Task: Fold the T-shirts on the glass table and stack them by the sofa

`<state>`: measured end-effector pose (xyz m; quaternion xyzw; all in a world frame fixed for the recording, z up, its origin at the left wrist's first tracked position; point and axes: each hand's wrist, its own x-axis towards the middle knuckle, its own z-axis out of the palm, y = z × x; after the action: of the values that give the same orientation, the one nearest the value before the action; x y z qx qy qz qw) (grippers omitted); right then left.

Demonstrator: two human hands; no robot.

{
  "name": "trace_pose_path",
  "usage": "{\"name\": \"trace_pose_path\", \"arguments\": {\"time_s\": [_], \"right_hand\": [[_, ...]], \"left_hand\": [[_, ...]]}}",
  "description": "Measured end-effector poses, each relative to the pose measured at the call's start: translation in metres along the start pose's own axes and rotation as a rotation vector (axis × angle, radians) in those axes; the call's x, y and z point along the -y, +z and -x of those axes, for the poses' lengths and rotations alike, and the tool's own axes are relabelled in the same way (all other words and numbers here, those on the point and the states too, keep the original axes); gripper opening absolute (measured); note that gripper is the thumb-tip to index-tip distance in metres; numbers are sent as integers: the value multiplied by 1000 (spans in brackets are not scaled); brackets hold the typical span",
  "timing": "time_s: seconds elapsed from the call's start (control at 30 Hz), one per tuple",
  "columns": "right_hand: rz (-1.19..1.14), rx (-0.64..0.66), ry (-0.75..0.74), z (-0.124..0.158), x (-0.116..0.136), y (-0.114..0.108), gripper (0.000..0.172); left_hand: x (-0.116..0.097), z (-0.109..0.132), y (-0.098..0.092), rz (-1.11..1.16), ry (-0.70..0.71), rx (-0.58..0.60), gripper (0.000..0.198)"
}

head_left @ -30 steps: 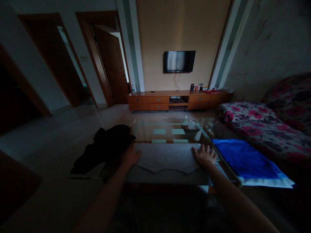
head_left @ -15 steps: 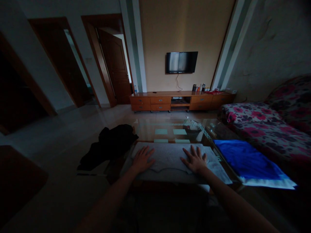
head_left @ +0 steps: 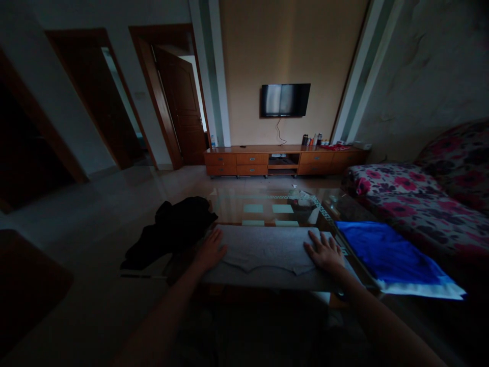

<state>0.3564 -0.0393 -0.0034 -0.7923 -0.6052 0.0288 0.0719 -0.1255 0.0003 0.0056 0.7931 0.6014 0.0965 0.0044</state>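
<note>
A grey garment (head_left: 267, 250), partly folded over itself, lies on the glass-topped coffee table (head_left: 229, 205) in front of me. Its folded edge runs wavy across the near side. My left hand (head_left: 211, 250) rests on the garment's left end, palm down and fingers spread. On the right end lies my right hand (head_left: 324, 252), flat with its fingers apart. Neither hand grips the cloth. Left of my left hand is a heap of black clothing (head_left: 178, 224). Blue folded fabric (head_left: 389, 250) with a pale layer under it lies to the right.
A floral-covered sofa (head_left: 405, 188) stands along the right. Toward the table's far right corner is a plastic bag (head_left: 303, 199). Across the floor stands a low wooden TV cabinet (head_left: 252, 159) under a wall-mounted television (head_left: 286, 100). A wooden door (head_left: 181, 102) stands ajar at the back left.
Both hands have slid apart over the grey garment, the left one outward to the left and the right one to the right. The cloth between them looks flatter.
</note>
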Motion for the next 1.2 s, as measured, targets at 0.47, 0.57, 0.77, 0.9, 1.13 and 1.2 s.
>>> {"name": "trace_pose_path", "arguments": {"time_s": [0.47,0.57,0.77,0.9,1.13,1.2], "right_hand": [[5,-91,199,14,20,-7,72],[-52,70,201,27,23,1,77],[4,22,65,27,18,9,75],[6,-17,80,14,29,0,70],[14,-47,-281,29,105,-7,72],[-8,17,-393,35,123,-1,71]], "left_hand": [[-35,5,-12,-57,149,-132,44],[-45,12,-6,-23,162,-50,54],[-47,4,3,-6,93,-16,55],[-53,-8,2,-46,-7,-120,51],[-115,-11,3,56,290,-96,57],[-133,-9,8,79,358,-55,58]]}}
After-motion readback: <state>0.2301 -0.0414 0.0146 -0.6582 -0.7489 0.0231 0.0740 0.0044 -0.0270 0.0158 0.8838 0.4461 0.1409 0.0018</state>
